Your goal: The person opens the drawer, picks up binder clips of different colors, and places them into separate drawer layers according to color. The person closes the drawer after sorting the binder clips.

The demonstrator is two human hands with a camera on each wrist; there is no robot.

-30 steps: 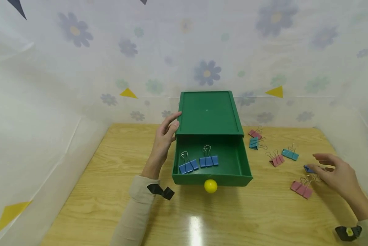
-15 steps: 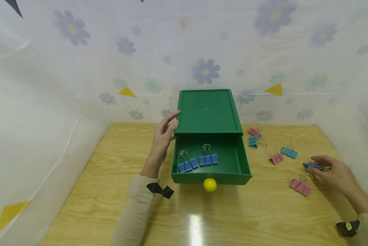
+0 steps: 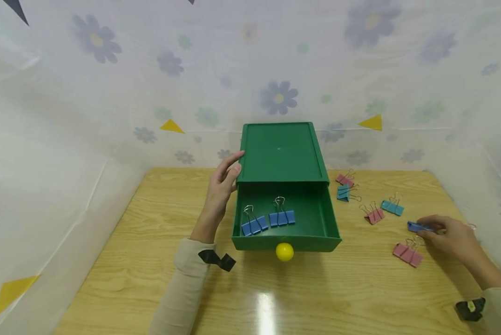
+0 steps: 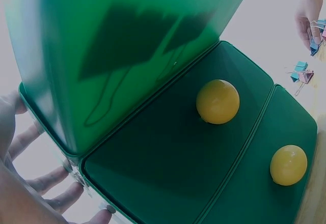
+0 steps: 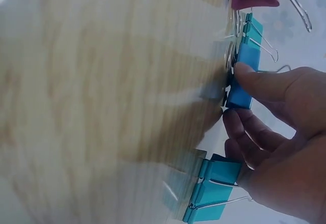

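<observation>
A wooden desk [image 3: 317,298] is enclosed by a flower-printed curtain backdrop [image 3: 108,93]. At the desk's middle, toward the back, a green drawer unit [image 3: 280,151] is seen with its top drawer [image 3: 285,222] pulled out; a yellow knob [image 3: 284,251] is mounted on the drawer front. Two blue binder clips [image 3: 254,225] [image 3: 281,217] are lying side by side in the left half of the drawer floor, wire handles pointing toward the back.

The left hand [image 3: 222,186] is laid against the left side of the unit with fingers nearly straight and thumb at the top edge; nothing is gripped. The right hand [image 3: 449,235] is at the right of the desk, where a blue binder clip [image 3: 418,226] is pinched between thumb and fingertips, at or just above the desk surface; which cannot be told.

Loose clips are noted on the desk right of the unit: a pink clip [image 3: 344,178] and a teal clip [image 3: 344,192] nearest it, a second pink clip [image 3: 375,215], a second teal clip [image 3: 392,207], and a pair of pink clips [image 3: 407,253] just in front of the right hand.

In the left wrist view, two further closed drawer fronts with yellow knobs [image 4: 218,101] [image 4: 288,165] are shown below the pulled-out drawer; these are hidden in the head view. In the right wrist view, another teal clip [image 5: 211,191] is seen beside the right hand's fingers [image 5: 244,127], hidden behind the hand in the head view.
</observation>
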